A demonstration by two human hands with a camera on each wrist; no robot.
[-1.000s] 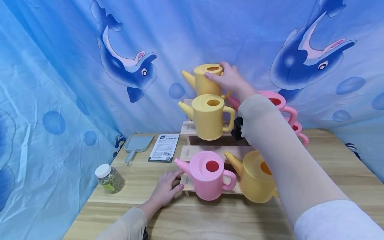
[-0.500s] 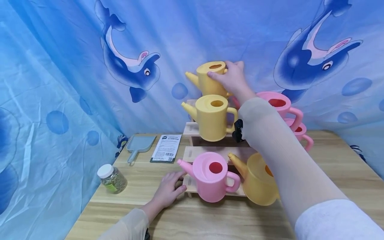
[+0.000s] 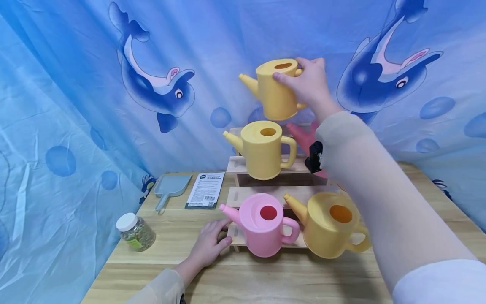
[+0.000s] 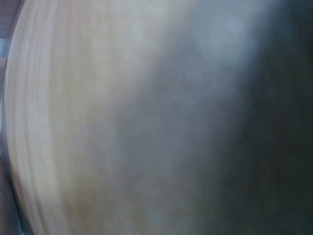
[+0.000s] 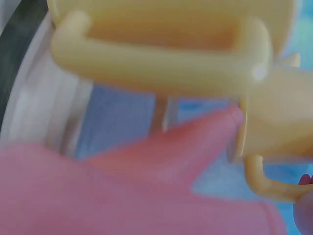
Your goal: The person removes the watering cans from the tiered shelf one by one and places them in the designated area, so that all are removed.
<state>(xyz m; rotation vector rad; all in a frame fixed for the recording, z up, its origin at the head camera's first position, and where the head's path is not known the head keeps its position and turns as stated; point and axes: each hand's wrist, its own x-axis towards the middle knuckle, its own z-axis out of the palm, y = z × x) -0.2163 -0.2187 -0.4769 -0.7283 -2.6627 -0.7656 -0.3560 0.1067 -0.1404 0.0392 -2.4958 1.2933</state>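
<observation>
My right hand (image 3: 309,82) grips a yellow watering can (image 3: 277,93) by its handle side, lifted above the top of a stepped wooden rack (image 3: 243,196). In the right wrist view, fingertips (image 5: 304,213) show beside the held can's handle. Below it, another yellow watering can (image 3: 262,150) stands on an upper step. A pink watering can (image 3: 301,137) is mostly hidden behind my right forearm. The lowest step bears a light pink watering can (image 3: 262,228) and a darker yellow one (image 3: 328,226). My left hand (image 3: 209,242) rests on the table, fingertips at the rack's lower left end.
On the table (image 3: 171,249) at left stand a white-lidded jar (image 3: 136,232) and, farther back, a grey-blue dustpan (image 3: 172,185) and a printed packet (image 3: 206,190). A blue dolphin-print curtain (image 3: 228,50) hangs behind. The left wrist view shows blurred wood grain.
My right hand has raised the yellow watering can up and slightly right, clear of the rack's top. My right forearm now covers more of the pink cans. The left hand stays put.
</observation>
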